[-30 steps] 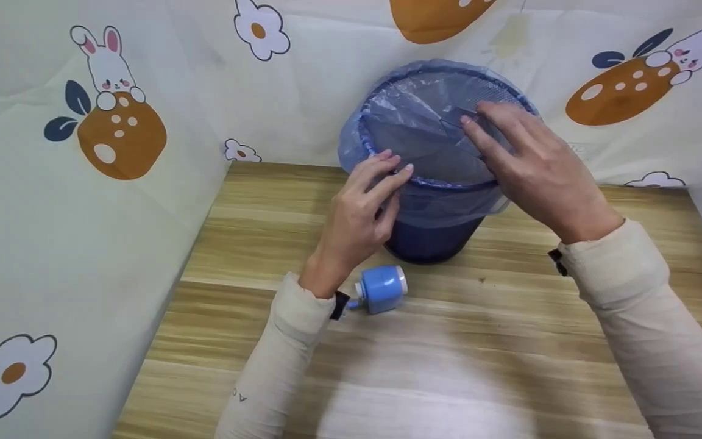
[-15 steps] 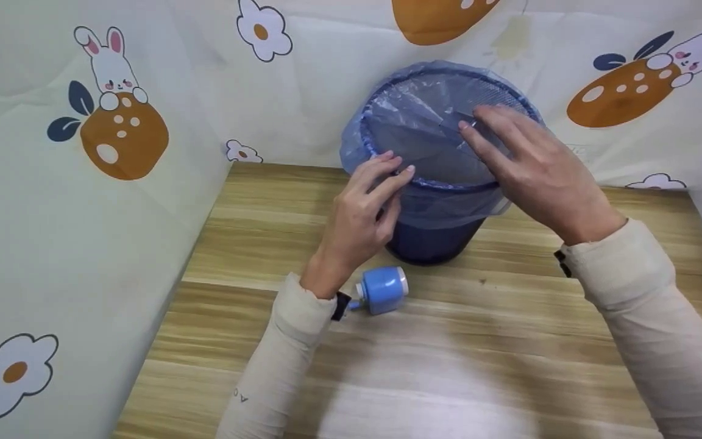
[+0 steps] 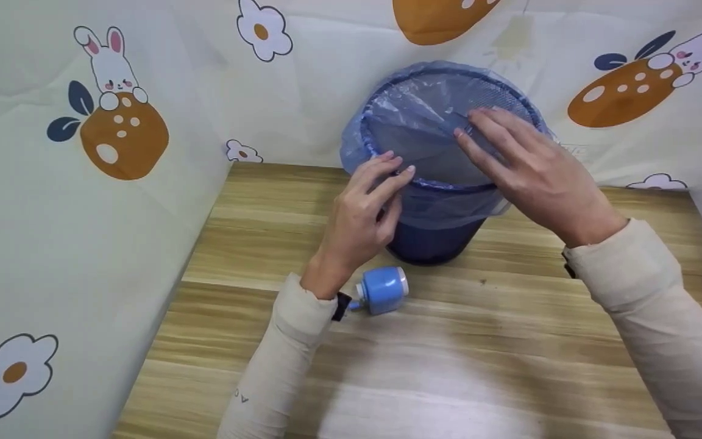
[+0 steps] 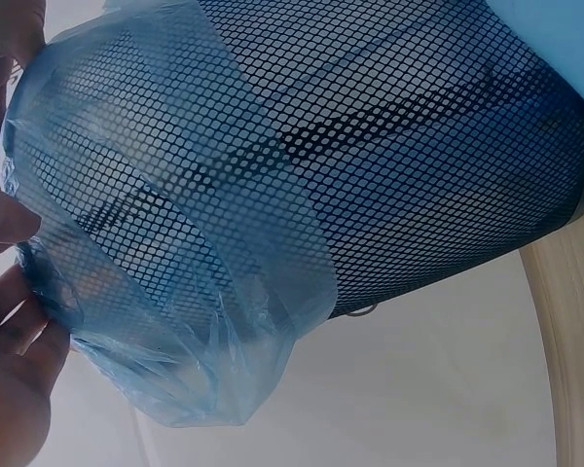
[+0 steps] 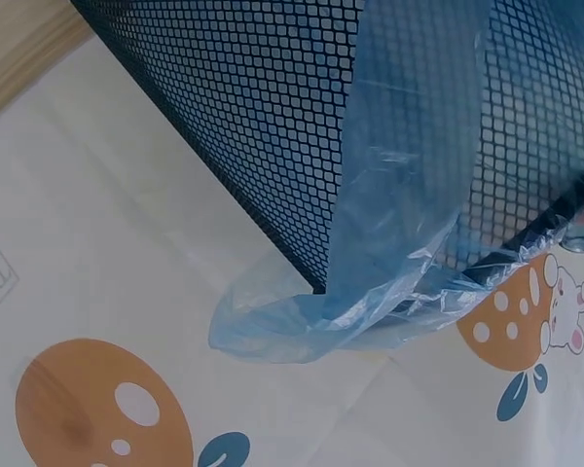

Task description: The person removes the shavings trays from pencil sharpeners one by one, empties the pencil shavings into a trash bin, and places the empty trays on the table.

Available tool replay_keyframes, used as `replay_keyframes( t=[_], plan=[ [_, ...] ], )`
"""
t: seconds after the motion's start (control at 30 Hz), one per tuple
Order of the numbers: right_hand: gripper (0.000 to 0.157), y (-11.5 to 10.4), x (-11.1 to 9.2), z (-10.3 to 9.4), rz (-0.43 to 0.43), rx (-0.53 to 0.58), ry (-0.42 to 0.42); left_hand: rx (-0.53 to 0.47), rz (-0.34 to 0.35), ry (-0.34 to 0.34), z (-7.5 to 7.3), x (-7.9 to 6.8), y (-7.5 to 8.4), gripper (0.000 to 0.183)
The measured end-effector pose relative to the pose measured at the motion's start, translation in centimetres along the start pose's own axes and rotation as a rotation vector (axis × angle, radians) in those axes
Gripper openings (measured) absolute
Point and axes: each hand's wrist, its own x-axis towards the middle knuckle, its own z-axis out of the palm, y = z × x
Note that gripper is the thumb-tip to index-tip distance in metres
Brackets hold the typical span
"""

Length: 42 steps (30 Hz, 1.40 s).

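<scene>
A dark blue mesh wastebasket (image 3: 433, 241) stands upright against the patterned wall, lined with a translucent blue trash bag (image 3: 448, 207). The bag's edge is folded outward over the rim and hangs loosely round the upper part. My left hand (image 3: 360, 210) holds the bag at the near-left rim; the left wrist view shows its thumb (image 4: 8, 219) and fingers at the bag-covered edge. Across the right rim reaches my right hand (image 3: 540, 174), its bent fingertips at a fold of the bag over the opening; its thumb is hidden in the head view. The right wrist view shows the bag's overhang (image 5: 399, 195) outside the mesh (image 5: 263, 126).
A small blue container with white ends (image 3: 382, 290) lies on the wood-grain surface (image 3: 448, 341), just in front of the wastebasket and beside my left wrist. White sheeting printed with rabbits, flowers and orange fruit (image 3: 124, 135) encloses the back and sides.
My right hand has shifted slightly, its fingertips moving a little left and down over the opening. My left hand, the wastebasket and the blue container have stayed in place.
</scene>
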Motion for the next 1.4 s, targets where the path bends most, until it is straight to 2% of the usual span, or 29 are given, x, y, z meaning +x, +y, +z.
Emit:
replay_keyframes(
  t=[0.27,0.43,0.77,1.0,1.2,1.4],
  plan=[
    [0.052,-0.1,-0.2,0.2,-0.021,-0.054,0.026,-0.001,0.0,-0.007,-0.1,0.0,0.1,0.03],
    [0.051,-0.1,-0.2,0.4,-0.007,-0.052,0.04,0.001,-0.005,-0.008,-0.1,0.0,0.1,0.031],
    [0.052,-0.2,-0.5,0.7,0.072,-0.017,0.104,0.003,0.008,0.006,0.1,0.0,0.2,0.031],
    [0.045,-0.3,-0.4,1.1,0.119,-0.014,0.18,0.009,0.009,0.015,0.0,0.1,0.2,0.03],
    [0.039,-0.3,-0.6,1.3,0.167,0.022,0.221,0.017,0.006,-0.012,-0.3,0.2,0.4,0.03],
    [0.044,-0.3,-0.9,1.6,0.256,0.079,0.269,0.032,0.008,-0.04,-0.3,0.0,0.3,0.032]
  ],
)
